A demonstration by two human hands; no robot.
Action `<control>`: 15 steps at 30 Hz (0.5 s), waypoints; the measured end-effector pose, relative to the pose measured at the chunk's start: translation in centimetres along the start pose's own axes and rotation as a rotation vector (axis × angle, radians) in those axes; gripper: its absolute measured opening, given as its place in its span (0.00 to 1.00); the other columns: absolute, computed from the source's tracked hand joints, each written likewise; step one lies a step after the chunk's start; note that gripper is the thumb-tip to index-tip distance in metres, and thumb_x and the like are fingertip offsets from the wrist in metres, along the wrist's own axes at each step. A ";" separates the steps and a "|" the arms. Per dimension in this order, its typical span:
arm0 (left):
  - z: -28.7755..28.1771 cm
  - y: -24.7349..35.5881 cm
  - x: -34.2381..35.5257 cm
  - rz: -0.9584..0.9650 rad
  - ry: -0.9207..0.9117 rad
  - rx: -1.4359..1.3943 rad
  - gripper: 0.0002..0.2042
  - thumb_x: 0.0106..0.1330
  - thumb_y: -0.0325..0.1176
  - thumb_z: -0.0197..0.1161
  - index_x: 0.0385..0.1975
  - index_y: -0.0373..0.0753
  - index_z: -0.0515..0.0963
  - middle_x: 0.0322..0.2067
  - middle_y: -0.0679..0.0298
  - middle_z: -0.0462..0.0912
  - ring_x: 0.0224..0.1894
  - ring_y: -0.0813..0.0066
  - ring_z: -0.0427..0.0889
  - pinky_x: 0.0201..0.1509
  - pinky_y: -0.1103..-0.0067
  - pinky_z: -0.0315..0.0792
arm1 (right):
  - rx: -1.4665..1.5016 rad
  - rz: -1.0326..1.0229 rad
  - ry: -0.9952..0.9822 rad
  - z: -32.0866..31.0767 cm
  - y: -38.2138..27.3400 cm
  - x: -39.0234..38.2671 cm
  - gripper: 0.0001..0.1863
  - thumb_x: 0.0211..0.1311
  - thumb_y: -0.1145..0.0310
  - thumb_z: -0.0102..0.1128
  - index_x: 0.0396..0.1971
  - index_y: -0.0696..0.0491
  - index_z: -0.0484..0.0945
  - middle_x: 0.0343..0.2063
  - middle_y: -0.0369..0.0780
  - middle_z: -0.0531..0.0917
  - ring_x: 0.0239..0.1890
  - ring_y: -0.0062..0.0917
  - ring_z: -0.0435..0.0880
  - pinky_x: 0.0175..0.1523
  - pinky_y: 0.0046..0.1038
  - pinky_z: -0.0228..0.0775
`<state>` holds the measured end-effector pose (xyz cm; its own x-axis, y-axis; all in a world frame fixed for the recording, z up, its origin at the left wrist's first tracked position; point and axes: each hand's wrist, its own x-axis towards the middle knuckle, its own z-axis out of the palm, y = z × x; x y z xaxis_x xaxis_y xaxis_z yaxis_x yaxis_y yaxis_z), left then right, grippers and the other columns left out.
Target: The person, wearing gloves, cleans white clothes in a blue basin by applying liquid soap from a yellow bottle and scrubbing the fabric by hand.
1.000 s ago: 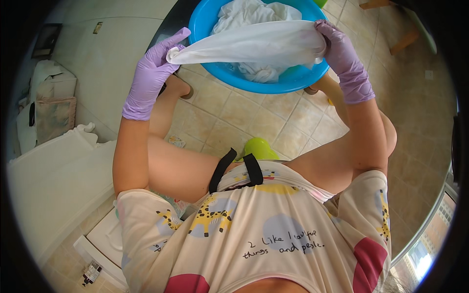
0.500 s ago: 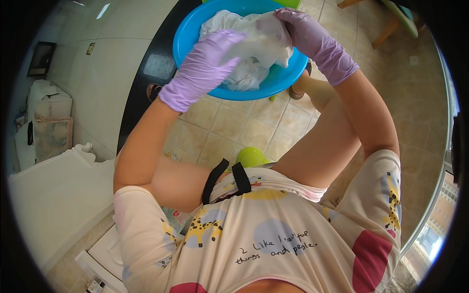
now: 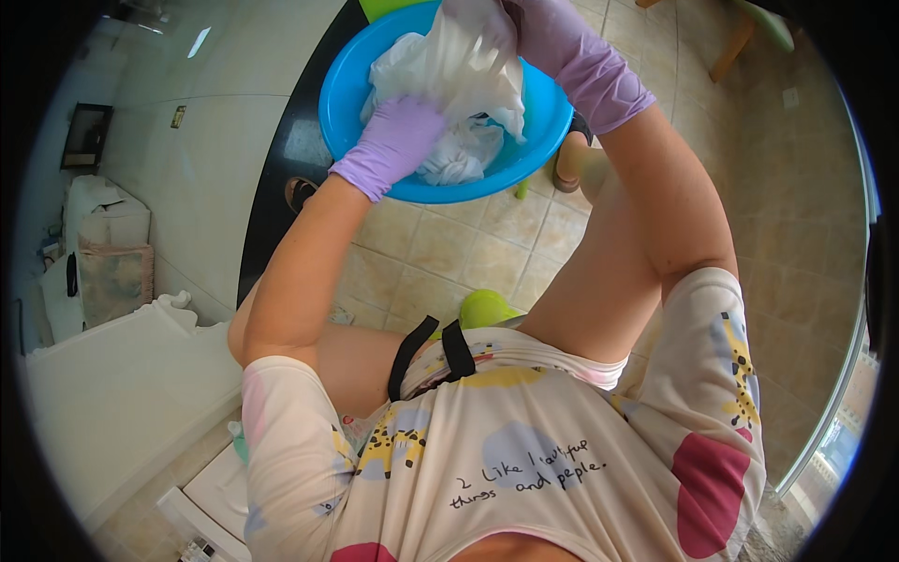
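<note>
A blue plastic basin [image 3: 487, 187] holds a wet-looking heap of white cloth [image 3: 461, 155]. My right hand [image 3: 552, 37], in a purple rubber glove, is closed on an upper part of the white cloth and holds it raised above the basin at the top edge of the view. From there the cloth hangs down into the basin. Gloved the same way, my left hand [image 3: 403, 139] reaches over the basin's near left rim against the cloth. Its fingers are blurred and partly hidden, so I cannot make out whether they grip.
Beneath the basin runs a black glossy strip [image 3: 290, 140] beside a pale wall [image 3: 206, 187]. Beige floor tiles [image 3: 459, 248] spread below, with a lime-green rounded object [image 3: 484, 307] between my legs. White furniture [image 3: 131, 375] stands at left; a wooden-legged stool [image 3: 735, 47] is at the far right.
My right hand has gone up and slightly left, lifting the cloth higher. My left hand has dropped lower into the basin, from above the cloth to against it.
</note>
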<state>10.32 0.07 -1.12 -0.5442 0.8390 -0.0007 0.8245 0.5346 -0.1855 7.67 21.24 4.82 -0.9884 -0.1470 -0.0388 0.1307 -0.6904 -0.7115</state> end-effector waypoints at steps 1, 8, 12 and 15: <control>0.9 -0.3 -0.4 0.004 -0.058 0.003 0.07 0.57 0.32 0.54 0.30 0.41 0.78 0.34 0.62 0.79 0.41 0.59 0.77 0.43 0.67 0.70 | 0.034 -0.004 -0.020 0.1 -0.1 0.1 0.13 0.62 0.71 0.48 0.43 0.61 0.72 0.40 0.46 0.79 0.42 0.31 0.78 0.51 0.32 0.71; 2.7 -3.0 -2.1 -0.119 -0.550 -0.268 0.09 0.58 0.39 0.58 0.32 0.43 0.79 0.30 0.54 0.80 0.34 0.56 0.78 0.38 0.67 0.71 | 0.083 -0.177 -0.178 2.3 -3.6 -0.3 0.13 0.62 0.66 0.52 0.40 0.60 0.75 0.35 0.42 0.81 0.38 0.30 0.80 0.48 0.30 0.73; 0.6 -2.2 -0.6 -0.405 -0.353 -0.859 0.16 0.60 0.44 0.59 0.38 0.37 0.76 0.35 0.58 0.80 0.39 0.63 0.78 0.45 0.72 0.70 | 0.050 -0.202 -0.164 1.6 -3.9 -0.4 0.12 0.63 0.68 0.50 0.40 0.60 0.75 0.35 0.42 0.82 0.37 0.27 0.81 0.45 0.28 0.75; 0.3 -0.2 0.7 -0.540 -0.073 -1.518 0.29 0.58 0.47 0.63 0.52 0.31 0.69 0.45 0.57 0.77 0.50 0.67 0.74 0.53 0.75 0.67 | 0.099 -0.177 -0.251 1.5 -2.2 0.4 0.09 0.64 0.73 0.47 0.38 0.60 0.74 0.33 0.43 0.81 0.34 0.27 0.82 0.42 0.25 0.76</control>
<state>9.73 0.51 -1.42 -0.7767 0.5459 -0.3143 -0.0962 0.3903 0.9157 7.14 21.66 7.39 -0.9479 -0.1806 0.2625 -0.0221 -0.7846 -0.6196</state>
